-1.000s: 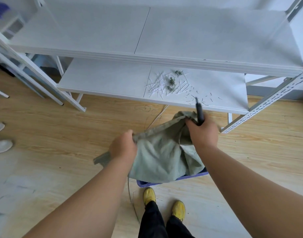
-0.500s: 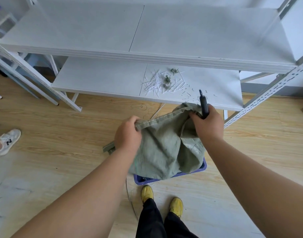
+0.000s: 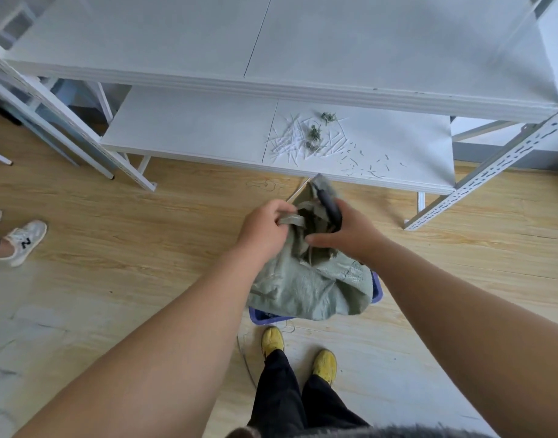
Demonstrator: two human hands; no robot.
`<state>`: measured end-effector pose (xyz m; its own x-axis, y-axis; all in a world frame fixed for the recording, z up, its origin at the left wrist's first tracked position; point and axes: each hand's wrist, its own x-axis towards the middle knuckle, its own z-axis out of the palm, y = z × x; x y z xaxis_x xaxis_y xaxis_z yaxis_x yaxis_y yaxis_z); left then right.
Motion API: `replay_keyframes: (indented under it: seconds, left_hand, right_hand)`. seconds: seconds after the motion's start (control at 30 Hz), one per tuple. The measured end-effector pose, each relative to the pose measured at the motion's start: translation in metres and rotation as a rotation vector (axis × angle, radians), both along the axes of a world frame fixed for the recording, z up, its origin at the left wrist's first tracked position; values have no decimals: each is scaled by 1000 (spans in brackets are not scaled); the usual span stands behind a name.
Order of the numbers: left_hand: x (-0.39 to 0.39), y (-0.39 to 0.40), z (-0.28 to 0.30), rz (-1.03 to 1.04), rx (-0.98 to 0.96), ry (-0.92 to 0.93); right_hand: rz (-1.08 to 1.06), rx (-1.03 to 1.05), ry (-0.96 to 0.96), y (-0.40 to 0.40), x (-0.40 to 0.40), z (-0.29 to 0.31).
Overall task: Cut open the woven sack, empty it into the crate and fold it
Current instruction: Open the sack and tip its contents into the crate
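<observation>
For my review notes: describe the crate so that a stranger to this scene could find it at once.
Start at the white shelving unit, then drop to the wooden floor in front of it. The crate sits there under the green woven sack, just beyond the yellow shoes. Only its blue rim shows.

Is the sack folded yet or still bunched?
Bunched, not folded: the sack hangs crumpled over the blue crate, gathered between left hand and right hand.

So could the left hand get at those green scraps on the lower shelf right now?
Probably not yet: the left hand is gripping the woven sack, though nothing blocks the scraps.
</observation>
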<state>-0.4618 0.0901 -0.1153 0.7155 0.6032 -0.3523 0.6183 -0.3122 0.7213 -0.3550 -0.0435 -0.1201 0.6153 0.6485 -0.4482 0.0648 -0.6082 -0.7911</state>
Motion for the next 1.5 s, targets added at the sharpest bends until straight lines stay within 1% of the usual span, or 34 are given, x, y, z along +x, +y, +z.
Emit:
replay_keyframes:
  seconds: [0.07,0.13,0.2,0.23,0.27,0.3,0.37,0.4,0.43,0.5,0.53,0.63,0.67,0.7,0.73,0.77,0.8,0.87,0.9,0.97,1.0,1.07,1.1,1.17,1.2,1.23,1.3,1.33,1.4,1.43,1.47,1.5]
  left_hand:
    - [2,-7,5,-86,-109,-54]
    - [-2,-8,6,-112,-224,-99]
    - [-10,-5,3,-65,-332,-170]
    - [-16,-2,0,-36,-339,-191]
    - [-22,3,-7,-26,-312,-160]
    - [-29,7,-13,-42,-255,-58]
    - [-47,11,-27,-137,-119,235]
    - [-56,11,-36,-152,-77,338]
    - [-62,9,-42,-127,-50,381]
    - [-64,4,-44,-46,20,349]
    - [-60,2,-42,-6,76,296]
    - [-48,-1,-31,192,175,-20]
    - [-44,-1,-28,188,168,-70]
    - [-42,-1,-28,103,155,-45]
    - [-42,-2,-28,-5,151,38]
    - [-42,-1,-29,-34,170,82]
    - [-40,1,-29,33,201,67]
    - [-35,4,-24,240,193,-89]
    - [-32,3,-22,245,140,-108]
    - [-28,-1,-19,100,108,-4]
    - [-27,-2,-17,120,139,8]
    - [-26,-2,-12,270,200,-118]
    - [-25,-1,-15,279,186,-160]
    - [-26,-5,-19,104,162,-20]
    - [-27,-7,-20,81,164,26]
    - [-27,-7,-19,136,198,-12]
    - [-23,-5,-19,306,234,-181]
    - [-20,-6,-20,280,209,-169]
    - [-20,-11,-21,93,157,15]
    - [-20,-12,-23,80,178,43]
    - [-20,-13,-21,120,212,-7]
    - [-19,-13,-22,187,231,-102]
  right_hand:
    - [50,-33,-46,8,-10,-8]
    - [-27,-83,-113,12,-15,-10]
    - [-101,-110,-134,13,-17,-16]
    - [-138,-107,-129,13,-17,-19]
    - [-177,-99,-120,14,-17,-20]
    - [-216,-84,-108,14,-17,-21]
    - [-251,-49,-84,14,-17,-22]
    - [-252,-35,-73,15,-17,-23]
    - [-249,-24,-66,15,-16,-23]
    - [-236,-8,-59,17,-16,-22]
    - [-242,0,-63,17,-16,-22]
    - [-359,67,-71,14,-8,-20]
    - [-395,86,-74,13,-5,-19]
    - [-405,86,-79,11,-1,-19]
    - [-389,63,-86,9,1,-19]
    - [-361,37,-92,8,1,-18]
    - [-340,26,-96,7,1,-17]
    - [-351,43,-96,7,0,-17]
    - [-359,50,-100,7,0,-18]
    - [-352,36,-95,7,-1,-19]
    - [-354,40,-91,7,-1,-19]
    - [-388,67,-85,7,2,-18]
    - [-396,73,-88,6,3,-18]
    - [-379,54,-84,6,3,-19]
    - [-365,42,-82,7,3,-18]
    - [-360,40,-81,7,4,-17]
    - [-376,55,-73,6,6,-14]
    - [-382,59,-64,5,7,-15]
    - [-374,39,-54,4,7,-16]
    - [-359,26,-54,5,8,-14]
    - [-349,24,-53,5,9,-12]
    - [-350,26,-48,5,10,-11]
